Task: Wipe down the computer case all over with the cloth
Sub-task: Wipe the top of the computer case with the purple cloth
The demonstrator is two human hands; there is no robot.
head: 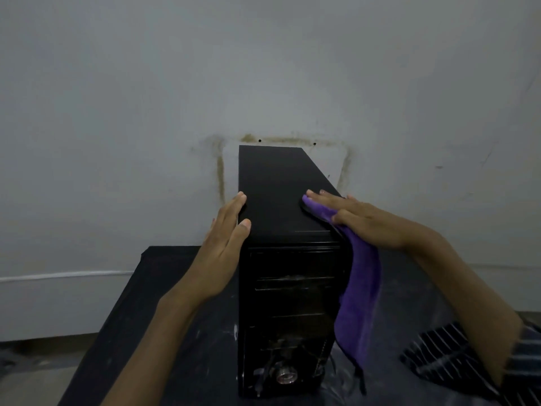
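A black computer case (278, 194) stands upright on a dark table, its front panel facing me. My left hand (225, 244) lies flat against the case's upper left side, fingers straight, thumb on the top edge. My right hand (360, 215) presses a purple cloth (360, 288) onto the right part of the case's top with straight fingers. Most of the cloth hangs down over the case's right side, hiding that side.
The dark table (164, 303) is covered with a black sheet, scuffed near the front. A grey wall (263, 68) with a stained rectangular mark rises close behind the case. Floor shows at the lower left (35, 370). A striped sleeve (521, 353) is at the lower right.
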